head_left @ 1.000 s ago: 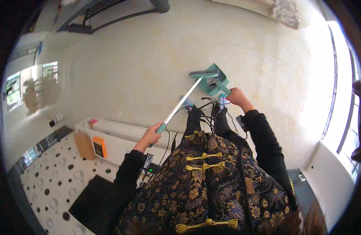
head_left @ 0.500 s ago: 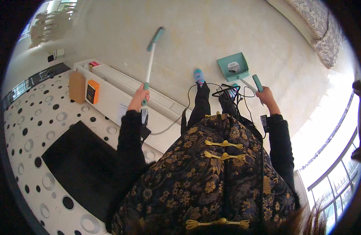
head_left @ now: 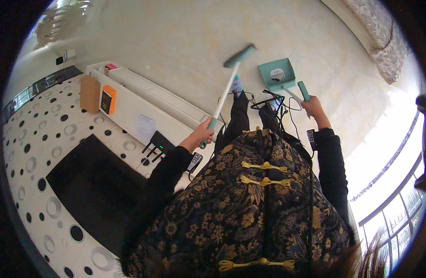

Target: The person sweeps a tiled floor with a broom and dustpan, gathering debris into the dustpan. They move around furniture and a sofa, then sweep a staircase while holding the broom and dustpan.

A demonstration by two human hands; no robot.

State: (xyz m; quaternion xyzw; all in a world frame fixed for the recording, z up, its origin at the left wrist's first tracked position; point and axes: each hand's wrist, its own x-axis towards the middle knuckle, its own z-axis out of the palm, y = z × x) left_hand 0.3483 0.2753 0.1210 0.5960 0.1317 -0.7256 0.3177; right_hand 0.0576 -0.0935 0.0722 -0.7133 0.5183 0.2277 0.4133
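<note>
My left hand (head_left: 202, 134) is wrapped round the green grip of a broom (head_left: 228, 88) with a white pole. The broom's green head, with dark bristles, lies over the floor (head_left: 185, 41) ahead of my feet, left of the dustpan. In my right hand (head_left: 314, 107) I hold the long handle of a green dustpan (head_left: 287, 68), its fingers closed round it. The pan rests on the floor near my right foot, its wide edge facing away from me. A pale patch shows inside the pan; whether there is any dirt cannot be told.
A long white TV cabinet (head_left: 166, 95) runs along my left, with an orange box (head_left: 108, 99), a cardboard piece (head_left: 90, 94) and a black router (head_left: 160, 147). Black cables (head_left: 277, 103) hang about my legs. A patterned sofa (head_left: 384, 46) stands at the far right, a bright window (head_left: 402, 204) nearer.
My left hand has come right and nearer to my body. The broom head has swung right, close to the dustpan, and turned. My right hand and the dustpan have hardly moved.
</note>
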